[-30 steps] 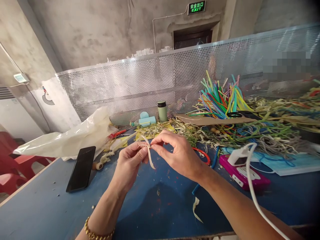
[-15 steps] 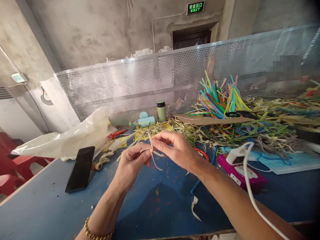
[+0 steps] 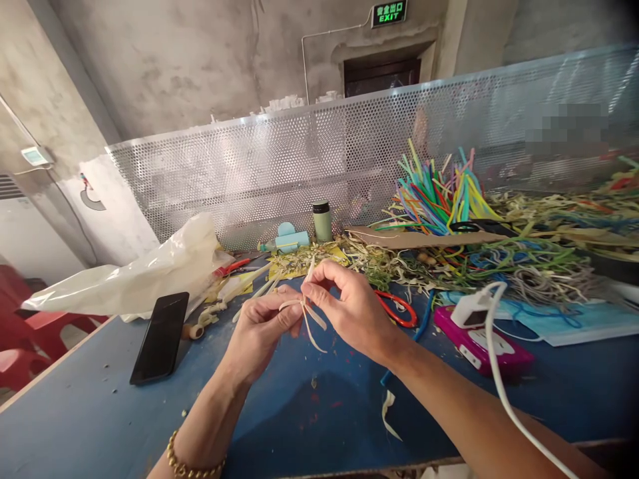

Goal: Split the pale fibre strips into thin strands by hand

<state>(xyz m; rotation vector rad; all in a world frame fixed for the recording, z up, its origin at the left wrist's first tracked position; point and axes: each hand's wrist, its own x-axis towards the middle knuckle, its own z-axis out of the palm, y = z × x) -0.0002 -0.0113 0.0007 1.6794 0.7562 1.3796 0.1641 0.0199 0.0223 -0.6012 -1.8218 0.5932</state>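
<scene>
Several thin, pale strips, which look like dried husk, cross at a small knot and fan out between my two hands above the blue table. My left hand pinches the bundle from the left, thumb against the fingers near the knot. From the right, thumb and forefinger of my right hand close on the strips just above the knot, with one strip end poking up behind. The other fingers of my right hand are curled. Exactly which strip each fingertip grips is partly hidden.
On the left lie a black phone and a plastic bag. Red-handled scissors, a magenta power strip with a white cable and a blue mask are at right. Dried strips, coloured pipe cleaners and a green bottle stand behind.
My right hand has turned slightly, its knuckles now more bent. The strip end above the knot leans further right, and the lower strips hang more steeply. My left hand has barely moved.
</scene>
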